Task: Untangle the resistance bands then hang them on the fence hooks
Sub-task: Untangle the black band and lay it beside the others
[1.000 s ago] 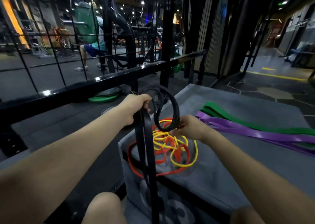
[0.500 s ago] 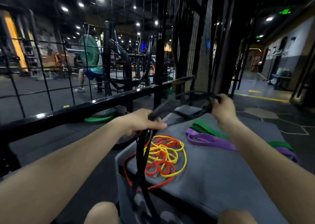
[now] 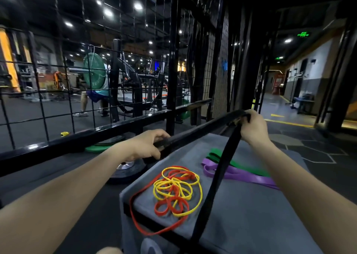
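Observation:
A wide black resistance band [image 3: 195,131] stretches between both hands above a grey padded box [image 3: 251,211]. My left hand [image 3: 146,146] grips its lower left end. My right hand [image 3: 251,127] holds the upper right end, and a black strand [image 3: 218,176] hangs from there down over the box's front edge. On the box top a thin yellow band [image 3: 173,188] lies tangled with a thin orange-red band [image 3: 164,208]. A purple band [image 3: 237,173] and a green band [image 3: 228,158] lie flat beyond them. The black wire-mesh fence [image 3: 96,41] stands to the left; its hooks are not visible.
A thick black rail [image 3: 58,141] runs along the fence's base. A weight plate [image 3: 125,168] and a green plate [image 3: 100,147] lie on the floor beside the box. Behind the fence a person stands at a loaded barbell rack. A corridor opens at the right.
My right hand lifted one end of the black band up and to the right, pulling its coil out straight. My left hand shifted right along it. The view tilted upward.

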A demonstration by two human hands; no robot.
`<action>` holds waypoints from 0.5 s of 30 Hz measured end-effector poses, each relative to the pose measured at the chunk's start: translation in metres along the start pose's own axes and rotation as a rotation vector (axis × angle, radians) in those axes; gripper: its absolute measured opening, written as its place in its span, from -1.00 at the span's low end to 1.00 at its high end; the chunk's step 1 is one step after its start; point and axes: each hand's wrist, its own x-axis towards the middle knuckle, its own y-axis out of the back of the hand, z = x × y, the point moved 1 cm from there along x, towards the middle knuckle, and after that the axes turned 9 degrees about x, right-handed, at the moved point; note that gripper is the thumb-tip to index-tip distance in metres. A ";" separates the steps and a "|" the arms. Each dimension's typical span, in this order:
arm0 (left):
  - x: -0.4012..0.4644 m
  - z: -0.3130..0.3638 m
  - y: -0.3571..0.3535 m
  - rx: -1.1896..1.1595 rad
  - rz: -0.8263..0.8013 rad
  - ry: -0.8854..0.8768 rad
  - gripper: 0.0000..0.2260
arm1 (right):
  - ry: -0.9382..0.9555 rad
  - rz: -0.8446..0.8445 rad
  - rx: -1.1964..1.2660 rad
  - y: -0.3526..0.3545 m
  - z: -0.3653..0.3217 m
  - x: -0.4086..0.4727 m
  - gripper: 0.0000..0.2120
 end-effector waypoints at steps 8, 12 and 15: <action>-0.003 -0.018 0.002 -0.329 0.043 0.045 -0.78 | -0.056 0.008 0.012 0.005 0.012 0.002 -0.81; -0.006 -0.004 -0.003 -0.518 0.093 0.107 -0.86 | -0.056 -0.033 -0.033 0.006 0.019 -0.004 -0.85; 0.001 0.016 -0.009 -0.658 0.187 0.136 -0.71 | -0.044 -0.179 -0.129 0.001 0.021 -0.011 -0.83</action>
